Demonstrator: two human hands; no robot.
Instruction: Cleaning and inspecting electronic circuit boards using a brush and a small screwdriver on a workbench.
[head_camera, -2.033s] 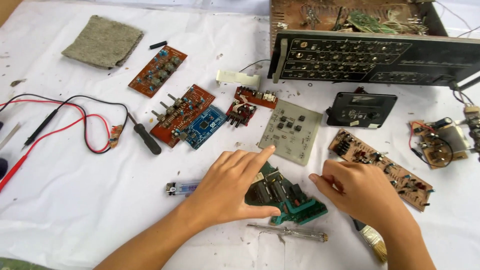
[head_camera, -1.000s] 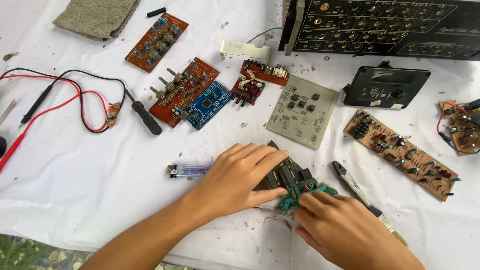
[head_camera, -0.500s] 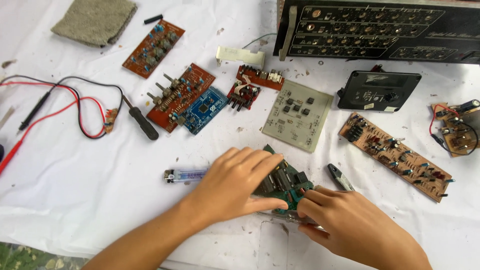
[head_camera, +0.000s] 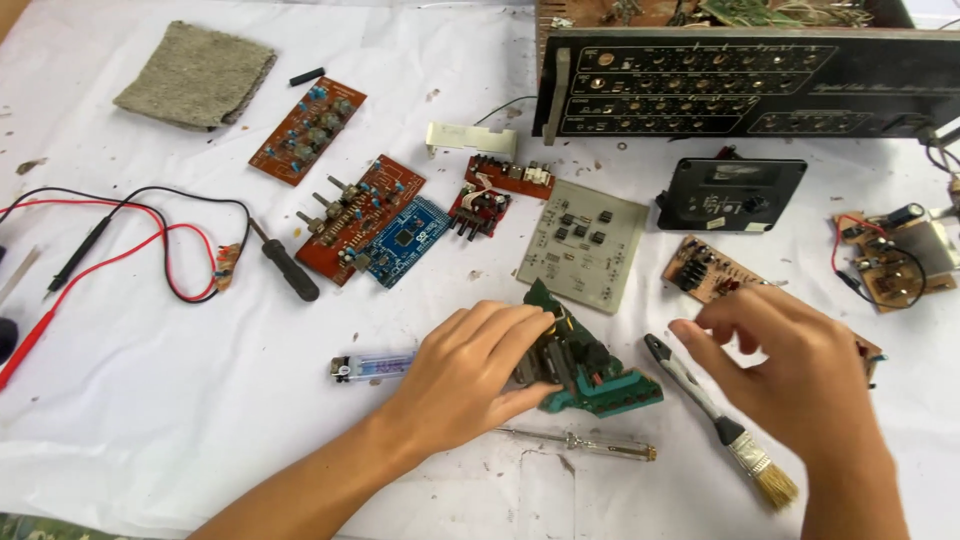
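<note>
The green circuit board (head_camera: 590, 375) lies flat on the white-covered surface (head_camera: 150, 400), pressed down by the left hand (head_camera: 470, 380) with fingers closed over its components; the right hand (head_camera: 790, 365) hovers loosely spread, holding nothing. The board is judged light, rigid and fragile, best gripped by its bare edges. Other boards, a brush (head_camera: 720, 425) and a screwdriver (head_camera: 580, 443) crowd the surface nearby.

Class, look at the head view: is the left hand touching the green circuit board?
Touching. The head view shows the left hand lying on the green circuit board, fingers pressed over its near end with no gap.
</note>
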